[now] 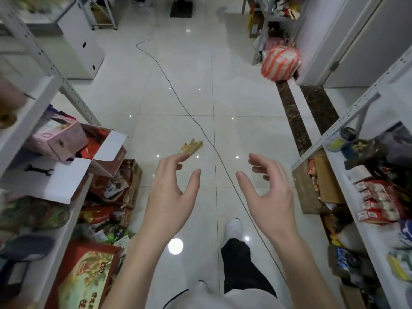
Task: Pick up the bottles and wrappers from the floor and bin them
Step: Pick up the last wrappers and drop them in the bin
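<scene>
Two hands hang empty at the front of my feed: the left hand (169, 197) and the right hand (269, 195), both with fingers loosely spread and gently curved, gripping nothing. Below them I see a white shoe (234, 227) and a dark trouser leg (240, 264) on the glossy floor (245, 134). Past the left hand's fingertips lies the only litter I can make out, a yellowish wrapper (191, 147). It sits flat on the tile, close beside a thin black cable (191, 120) that runs diagonally up the aisle. Cluttered shelves (33, 108) flank both sides. Farther off, a red-and-white striped bag (279, 63) sits by the right-hand rack. I can find no bottle on the floor and no bin from here.

I judge this to be the approach to a pickup, with nothing in hand yet. The next move calls for stooping and reaching the left hand forward, then pinching the wrapper by an edge without snagging the cable. After that comes locating the bin, which may be out of view.
</scene>
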### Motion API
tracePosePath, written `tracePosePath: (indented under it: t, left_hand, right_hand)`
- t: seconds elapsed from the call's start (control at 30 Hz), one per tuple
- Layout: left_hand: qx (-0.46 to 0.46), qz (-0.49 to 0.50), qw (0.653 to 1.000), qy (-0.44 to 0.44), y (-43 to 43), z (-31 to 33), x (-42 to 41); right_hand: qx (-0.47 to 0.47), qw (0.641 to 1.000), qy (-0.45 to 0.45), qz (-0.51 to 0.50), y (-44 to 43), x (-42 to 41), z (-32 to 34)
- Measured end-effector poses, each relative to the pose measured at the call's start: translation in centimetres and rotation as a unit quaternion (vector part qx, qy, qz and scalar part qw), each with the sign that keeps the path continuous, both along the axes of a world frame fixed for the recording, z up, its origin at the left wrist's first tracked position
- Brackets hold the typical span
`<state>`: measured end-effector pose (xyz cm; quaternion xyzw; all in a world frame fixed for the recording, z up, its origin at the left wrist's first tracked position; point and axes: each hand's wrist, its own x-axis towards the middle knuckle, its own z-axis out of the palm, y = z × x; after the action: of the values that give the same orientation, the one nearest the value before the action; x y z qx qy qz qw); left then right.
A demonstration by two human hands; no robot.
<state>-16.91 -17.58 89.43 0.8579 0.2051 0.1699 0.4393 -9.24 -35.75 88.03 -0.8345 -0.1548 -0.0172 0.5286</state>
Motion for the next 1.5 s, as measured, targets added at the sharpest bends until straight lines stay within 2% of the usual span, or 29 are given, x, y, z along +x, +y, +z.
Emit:
tracePosePath:
  t: [0.27, 0.5, 0.73, 1.03, 1.23, 1.5]
  left_hand:
    - [-0.003, 0.019, 0.999, 0.042, 1.8, -0.3, 13.9]
    - [-0.019, 0.083, 0.994, 0.074, 5.3, -0.8, 20.9]
    - [-0.034, 0.144, 0.983, 0.112, 12.9, -3.7, 23.5]
    - [-0.071, 0.146, 0.978, 0.130, 26.3, -5.8, 30.1]
    - [-0.071, 0.128, 0.978, 0.150, 33.1, -7.6, 34.6]
    - [-0.080, 0.132, 0.976, 0.155, 37.7, -12.7, 41.7]
  right_hand:
    - [-0.002, 1.000, 0.028, 0.007, 1.0, 14.9, -1.4]
    - [-0.032, 0.994, 0.059, 0.091, 6.1, 24.8, -3.4]
    - [-0.064, 0.985, 0.071, 0.144, 14.2, 30.6, -5.3]
    - [-0.131, 0.978, 0.086, 0.138, 25.8, 37.9, -6.1]
    - [-0.163, 0.974, 0.105, 0.115, 29.9, 41.0, -7.5]
    - [-0.171, 0.971, 0.125, 0.107, 34.4, 46.4, -11.9]
